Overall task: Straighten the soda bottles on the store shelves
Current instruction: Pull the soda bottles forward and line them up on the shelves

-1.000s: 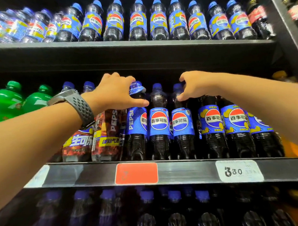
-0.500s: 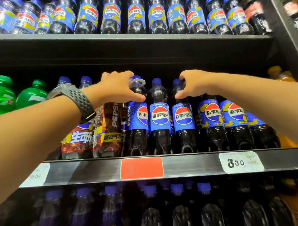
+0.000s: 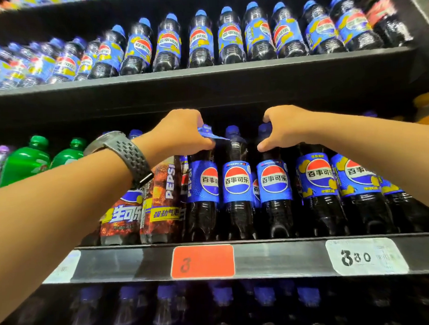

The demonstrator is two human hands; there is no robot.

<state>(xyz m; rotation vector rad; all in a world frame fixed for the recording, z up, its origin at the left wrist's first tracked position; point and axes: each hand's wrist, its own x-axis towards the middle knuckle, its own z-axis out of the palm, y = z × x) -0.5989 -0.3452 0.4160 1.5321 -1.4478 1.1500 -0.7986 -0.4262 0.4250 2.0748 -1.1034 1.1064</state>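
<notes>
Dark store shelving, viewed from below. Upper shelf (image 3: 205, 76): plain dark front edge, deep shadow beneath. Middle shelf (image 3: 280, 257): glossy front rail bearing red label (image 3: 202, 261) marked 3, white price tag (image 3: 366, 256) marked 380. Dark side panel (image 3: 420, 2) upper right. Lowest tier dim.

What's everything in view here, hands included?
Top cola bottles: over ten, blue labels, top shelf.
Red-label bottle: one, red, its right end.
Green bottles: two, green, middle shelf, left.
Flame-label bottles: two, orange-black, beside the green.
Plain blue bottles: three, blue, middle shelf centre.
Yellow-splashed bottles: at least two, blue-yellow, further right.
Price tags: three, one red, two white, shelf edge.
Dim bottles: several, blue caps, bottom row.
Watch: one, grey, left wrist.
Left hand: grips leftmost plain blue bottle's neck.
Right hand: grips rightmost plain blue bottle's neck.
</notes>
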